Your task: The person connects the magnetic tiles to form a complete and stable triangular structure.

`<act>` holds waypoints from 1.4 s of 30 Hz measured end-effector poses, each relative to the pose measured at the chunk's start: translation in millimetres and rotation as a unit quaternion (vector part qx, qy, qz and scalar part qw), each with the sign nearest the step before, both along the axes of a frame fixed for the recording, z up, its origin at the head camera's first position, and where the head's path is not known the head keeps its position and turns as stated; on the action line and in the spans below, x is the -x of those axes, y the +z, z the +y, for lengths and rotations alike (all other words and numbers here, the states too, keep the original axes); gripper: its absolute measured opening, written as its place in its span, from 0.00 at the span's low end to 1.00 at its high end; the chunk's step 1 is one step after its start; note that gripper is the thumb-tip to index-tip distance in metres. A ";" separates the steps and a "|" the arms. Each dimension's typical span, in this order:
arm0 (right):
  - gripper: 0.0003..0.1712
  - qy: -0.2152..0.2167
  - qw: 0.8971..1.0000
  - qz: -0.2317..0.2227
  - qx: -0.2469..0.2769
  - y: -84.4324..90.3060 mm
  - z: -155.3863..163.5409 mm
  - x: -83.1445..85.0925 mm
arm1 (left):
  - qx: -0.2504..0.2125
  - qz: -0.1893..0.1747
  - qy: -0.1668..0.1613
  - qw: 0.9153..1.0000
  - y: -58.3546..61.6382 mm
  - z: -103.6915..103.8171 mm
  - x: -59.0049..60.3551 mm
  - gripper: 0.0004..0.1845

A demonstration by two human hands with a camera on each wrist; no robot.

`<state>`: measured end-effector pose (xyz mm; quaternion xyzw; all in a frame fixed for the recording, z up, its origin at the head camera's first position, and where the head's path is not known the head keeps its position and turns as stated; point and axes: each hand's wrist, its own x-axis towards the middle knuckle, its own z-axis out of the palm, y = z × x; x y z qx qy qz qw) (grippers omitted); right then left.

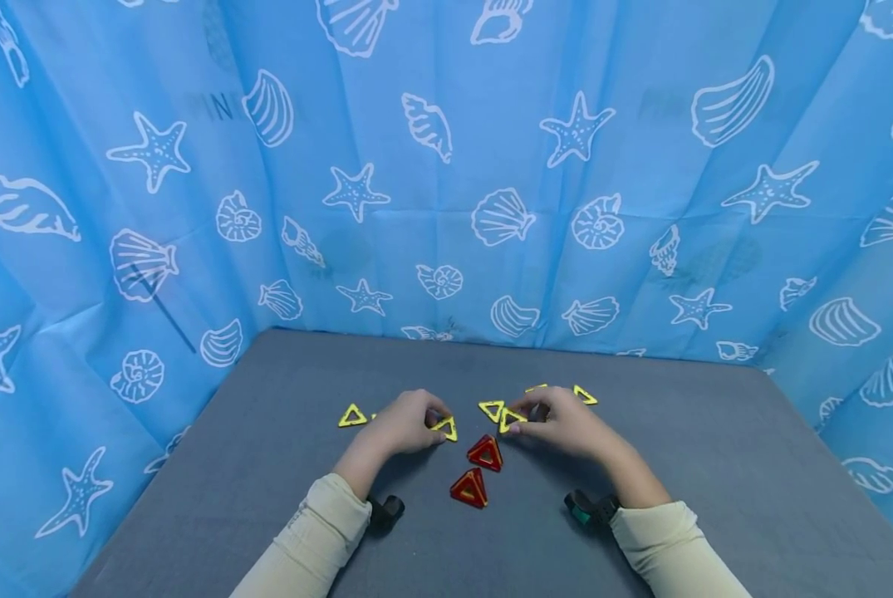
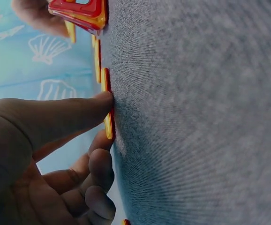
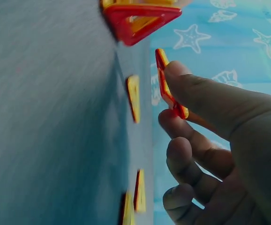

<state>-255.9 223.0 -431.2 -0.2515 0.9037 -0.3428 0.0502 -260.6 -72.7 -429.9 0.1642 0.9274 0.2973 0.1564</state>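
My left hand [image 1: 404, 425] pinches a yellow triangular tile [image 1: 454, 429] between thumb and fingers. In the left wrist view that tile [image 2: 109, 126] has a red underside and is tilted on edge close to the grey tabletop. Across from it, my right hand [image 1: 566, 423] pinches another triangular tile [image 1: 502, 422], which the right wrist view shows raised off the table, red and yellow [image 3: 162, 79]. A flat yellow triangle [image 1: 492, 404] lies just beyond the right fingertips. Two red triangular pieces with yellow inside, one nearer the hands [image 1: 495, 455] and one closer to me [image 1: 480, 490], stand between the forearms.
One yellow triangle [image 1: 352, 424] lies left of the left hand, with part of another showing beside that hand. Beyond the right hand lie a yellow triangle [image 1: 579, 394] and a partly hidden one [image 1: 536, 387]. A blue shell-patterned curtain [image 1: 446, 241] surrounds the grey table [image 1: 326, 374].
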 end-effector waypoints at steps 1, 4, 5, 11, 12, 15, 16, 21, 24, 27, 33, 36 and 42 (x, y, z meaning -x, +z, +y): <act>0.16 0.002 1.000 0.001 0.002 -0.1 -3.7 2.7 | 0.001 0.001 0.000 1.000 0.1 0.0 0.0 0.16; 0.17 0.015 1.000 -0.005 0.012 -1.3 -15.6 10.6 | 0.003 0.003 0.001 1.000 0.0 0.0 -0.3 0.16; 0.17 0.019 1.000 -0.012 0.016 -1.9 -19.5 13.0 | 0.003 0.002 0.001 1.000 0.0 0.0 -0.3 0.16; 0.16 0.037 0.997 -0.055 0.030 -7.6 -35.7 25.2 | -0.013 0.001 -0.005 1.000 0.1 0.0 -0.4 0.16; 0.16 0.039 0.997 -0.059 0.031 -8.2 -37.3 26.9 | -0.016 0.000 -0.007 1.000 0.5 0.0 -0.6 0.17; 0.17 0.049 0.996 -0.063 0.040 -9.5 -39.8 30.1 | -0.023 0.002 -0.013 1.000 1.9 0.7 -1.8 0.17; 0.17 0.052 0.996 -0.064 0.044 -9.9 -40.4 30.9 | -0.024 0.003 -0.014 1.000 2.6 1.0 -2.3 0.17; 0.16 0.063 0.993 -0.078 0.053 -12.9 -41.5 32.1 | -0.028 0.006 -0.020 0.999 4.4 2.5 -3.8 0.17; 0.16 0.066 0.993 -0.085 0.053 -16.4 -41.8 31.5 | -0.028 0.006 -0.021 0.999 3.9 2.7 -4.0 0.17; 0.16 0.063 0.993 -0.089 0.054 -19.5 -42.3 30.6 | -0.030 0.007 -0.025 0.999 2.6 2.0 -3.9 0.18; 0.17 0.058 0.993 -0.093 0.049 -20.5 -43.3 28.8 | -0.036 0.006 -0.027 0.999 1.4 -2.8 -2.8 0.19; 0.18 0.059 0.993 -0.095 0.048 -18.8 -43.3 27.7 | -0.039 0.001 -0.021 0.999 1.2 -5.4 -1.3 0.19; 0.17 0.069 0.992 -0.093 0.054 -18.1 -43.5 28.3 | -0.042 0.002 -0.023 0.999 -1.2 -11.2 3.1 0.19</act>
